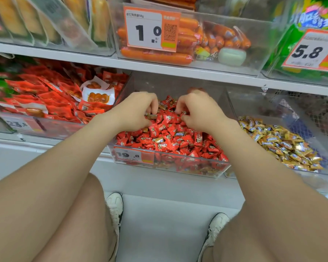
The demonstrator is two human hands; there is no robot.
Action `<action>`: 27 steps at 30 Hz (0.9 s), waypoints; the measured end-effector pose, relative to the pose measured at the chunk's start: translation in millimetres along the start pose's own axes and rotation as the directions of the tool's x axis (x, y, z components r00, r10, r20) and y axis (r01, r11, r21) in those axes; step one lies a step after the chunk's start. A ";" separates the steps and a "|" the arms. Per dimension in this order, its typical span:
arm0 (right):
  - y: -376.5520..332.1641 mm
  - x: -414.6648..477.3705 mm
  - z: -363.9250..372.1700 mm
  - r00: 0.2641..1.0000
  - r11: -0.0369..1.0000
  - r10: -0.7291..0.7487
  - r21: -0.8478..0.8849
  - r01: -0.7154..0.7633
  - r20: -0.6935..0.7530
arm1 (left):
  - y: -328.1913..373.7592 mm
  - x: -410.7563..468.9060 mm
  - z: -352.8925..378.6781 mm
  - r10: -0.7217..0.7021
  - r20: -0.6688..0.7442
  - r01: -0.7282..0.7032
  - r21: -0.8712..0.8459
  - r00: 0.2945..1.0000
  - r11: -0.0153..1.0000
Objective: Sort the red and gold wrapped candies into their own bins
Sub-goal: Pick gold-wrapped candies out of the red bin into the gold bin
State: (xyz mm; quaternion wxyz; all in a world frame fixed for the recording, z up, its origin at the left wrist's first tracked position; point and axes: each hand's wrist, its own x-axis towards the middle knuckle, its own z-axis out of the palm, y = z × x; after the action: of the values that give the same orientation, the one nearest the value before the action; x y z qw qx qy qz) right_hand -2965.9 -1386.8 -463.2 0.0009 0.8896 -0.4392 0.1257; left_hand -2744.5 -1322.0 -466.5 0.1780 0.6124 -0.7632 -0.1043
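Note:
A clear bin on the lower shelf is heaped with red wrapped candies, and a few gold ones are mixed in. To its right a second clear bin holds gold wrapped candies. Both my hands are down in the red pile. My left hand has its fingers curled and pinches a gold candy. My right hand digs among the candies with curled fingers; what its fingertips hold is hidden.
A bin of red snack packets stands to the left. The shelf above carries sausage bins with price tags and overhangs the candy bins. A price tag reading 19.8 is on the red bin's front. My knees and shoes are below.

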 end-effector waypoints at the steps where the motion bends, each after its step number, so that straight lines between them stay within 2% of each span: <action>1: -3.7 -1.2 -2.9 0.997 0.995 -0.056 0.090 0.052 0.043 | 1.7 -2.3 -2.6 0.019 0.028 -0.019 -0.017 0.999 1.000; 3: -13.2 -9.3 -9.1 0.958 0.958 -0.144 0.279 0.072 0.249 | 6.4 -6.7 -4.1 0.038 0.133 -0.032 -0.044 0.990 0.999; 4: -15.8 -13.5 -9.3 0.917 0.947 -0.166 0.317 0.046 0.363 | 8.5 -8.4 -2.4 0.043 0.175 -0.037 -0.035 0.984 0.999; 6: -14.8 -18.9 -6.2 0.870 0.966 -0.153 0.258 0.031 0.469 | 10.2 -9.9 4.7 0.045 0.209 -0.044 -0.007 0.977 0.999; 8: -10.3 -19.6 -3.2 0.889 0.988 -0.093 0.155 0.026 0.449 | 12.8 -8.8 11.8 0.029 0.226 -0.037 0.030 0.974 0.999; 12: 0.2 -16.9 -3.8 0.927 0.999 -0.008 0.051 -0.012 0.374 | 22.0 -7.3 17.3 0.011 0.284 -0.021 0.032 0.959 0.999; 15: 3.6 -20.2 -9.4 0.916 0.981 0.096 0.118 -0.153 0.389 | 24.1 -7.8 15.9 0.004 0.265 -0.002 -0.007 0.964 1.000; 17: 7.4 -21.2 -10.2 0.936 0.972 0.127 0.147 -0.183 0.328 | 23.3 -7.7 13.7 0.006 0.228 0.003 -0.037 0.974 0.999; 20: 13.3 -21.1 -5.2 0.985 0.983 0.054 0.167 -0.082 0.165 | 24.3 -8.3 8.5 0.011 0.180 0.004 -0.082 0.984 0.997; 23: 9.3 -21.3 3.5 0.972 0.991 -0.041 0.135 0.009 0.233 | 29.7 -8.6 5.6 0.022 0.142 -0.003 -0.132 0.990 0.991; 27: 1.0 -18.1 11.2 0.962 0.993 -0.058 -0.087 0.084 0.267 | 37.6 -8.9 8.4 0.008 0.226 0.020 -0.123 0.974 0.992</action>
State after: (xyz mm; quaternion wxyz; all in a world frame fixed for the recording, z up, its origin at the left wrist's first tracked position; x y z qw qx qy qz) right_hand -2974.8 -1374.5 -478.2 -0.0100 0.9124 -0.4090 -0.0157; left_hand -2779.9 -1305.2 -461.2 0.1276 0.5865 -0.7686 -0.2213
